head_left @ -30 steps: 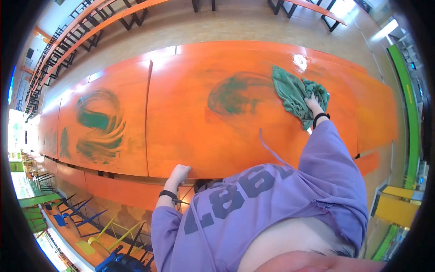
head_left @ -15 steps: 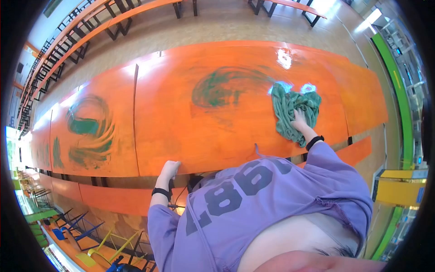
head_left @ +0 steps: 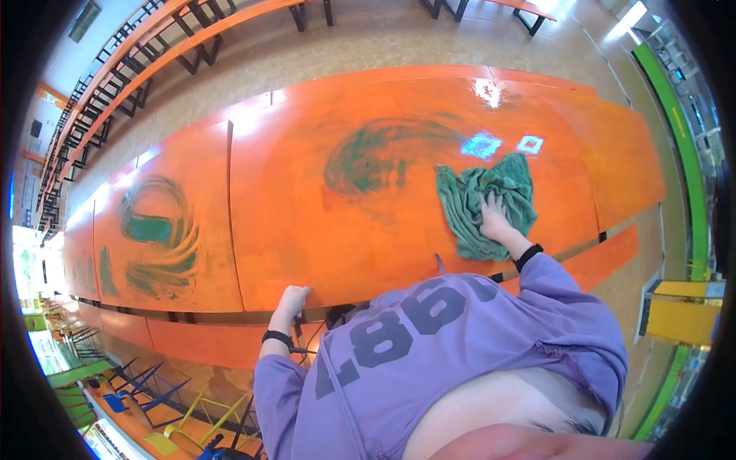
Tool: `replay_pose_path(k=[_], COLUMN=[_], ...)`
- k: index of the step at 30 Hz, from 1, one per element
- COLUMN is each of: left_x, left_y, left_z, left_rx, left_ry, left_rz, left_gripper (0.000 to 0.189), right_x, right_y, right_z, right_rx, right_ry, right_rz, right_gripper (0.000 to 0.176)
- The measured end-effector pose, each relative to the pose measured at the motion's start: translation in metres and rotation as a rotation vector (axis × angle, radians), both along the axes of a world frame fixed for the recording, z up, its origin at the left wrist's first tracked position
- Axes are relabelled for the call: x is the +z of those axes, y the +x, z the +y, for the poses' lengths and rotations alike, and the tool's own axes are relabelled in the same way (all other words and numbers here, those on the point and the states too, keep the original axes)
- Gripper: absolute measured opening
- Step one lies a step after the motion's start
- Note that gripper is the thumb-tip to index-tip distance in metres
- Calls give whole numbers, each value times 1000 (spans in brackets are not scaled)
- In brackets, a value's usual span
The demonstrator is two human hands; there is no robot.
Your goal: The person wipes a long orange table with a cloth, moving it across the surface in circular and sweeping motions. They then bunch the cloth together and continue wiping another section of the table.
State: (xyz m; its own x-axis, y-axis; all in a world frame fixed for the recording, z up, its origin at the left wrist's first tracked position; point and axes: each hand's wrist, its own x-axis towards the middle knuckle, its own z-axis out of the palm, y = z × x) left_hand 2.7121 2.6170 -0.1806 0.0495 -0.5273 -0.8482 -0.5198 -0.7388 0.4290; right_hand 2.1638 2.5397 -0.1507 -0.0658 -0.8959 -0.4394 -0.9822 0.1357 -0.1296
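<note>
Cloth (head_left: 464,216) under right-hand fingers (head_left: 491,205)

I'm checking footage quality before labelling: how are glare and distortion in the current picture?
Head view: glare patches, two of them bluish, on the orange tabletop beyond the green cloth; head view: strong fisheye bend, bowing the tabletop's far edge, with black corners; head view: left margin washed out; head view: right hand clear enough to make out fingers.

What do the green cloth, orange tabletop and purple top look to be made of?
Green cloth: matte, soft textile; it bunches and folds. Fibre unclear.
Orange tabletop: rigid, smooth, glossy, with bright reflections; maybe painted or laminated board, core not visible.
Purple top: matte fabric, possibly cotton-like; creases and a frayed-looking seam.
</note>
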Motion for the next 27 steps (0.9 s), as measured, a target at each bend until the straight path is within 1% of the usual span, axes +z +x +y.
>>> replay_pose_path(k=[1, 2, 4, 6, 8, 11, 14, 16, 18, 20, 22, 24, 26, 27], left_x=[0, 1, 8, 7, 2, -1, 15, 18, 19, 21, 23, 25, 25, 25], left_y=[1, 1, -2, -3, 0, 1, -6, -6, -6, -6, -8, -10, -10, -10], left_z=[-1, -2, -4, -5, -3, -2, -4, -5, -7, -7, -8, -7, -7, -7], left_rx=[-9, -9, -5, -6, 23, 6, -8, -37, -53, -57, -39, -26, -20, -24], left_ry=[9, 11, 17, 28, 44, 27, 35, 19, 13, 16, 12, 5, -6, -7], left_rz=[7, 12, 21, 32, 68, 41, 17, 19, 15, 4, -12, -20, -14, -18], left_gripper=[33, 34, 34, 35, 34, 34, 36, 37, 38, 38, 38, 38, 38, 38], right_x=[2, -11, 0, 3, -9, 5, 9, -8, -6, -21, 4, 4, -9, -12], right_y=[-3, -12, -20, -30, -45, -18, 36, 71, 117, 166, 220, 260, 287, 294], right_z=[-9, -21, -52, -90, -135, -190, -221, -243, -253, -258, -242, -224, -198, -181], right_rx=[-25, -74, -209, -347, -421, -492, -348, -151, 52, 231, 494, 759, 955, 1024], right_ry=[-32, -49, 0, 5, 31, 78, 21, -101, -96, -202, -171, -223, -296, -325], right_rz=[49, 83, 49, 61, 85, 139, 199, 238, 225, 113, 65, -5, -114, -161], right_gripper=[83, 81, 79, 80, 81, 86, 85, 88, 83, 80, 79, 76, 65, 63])
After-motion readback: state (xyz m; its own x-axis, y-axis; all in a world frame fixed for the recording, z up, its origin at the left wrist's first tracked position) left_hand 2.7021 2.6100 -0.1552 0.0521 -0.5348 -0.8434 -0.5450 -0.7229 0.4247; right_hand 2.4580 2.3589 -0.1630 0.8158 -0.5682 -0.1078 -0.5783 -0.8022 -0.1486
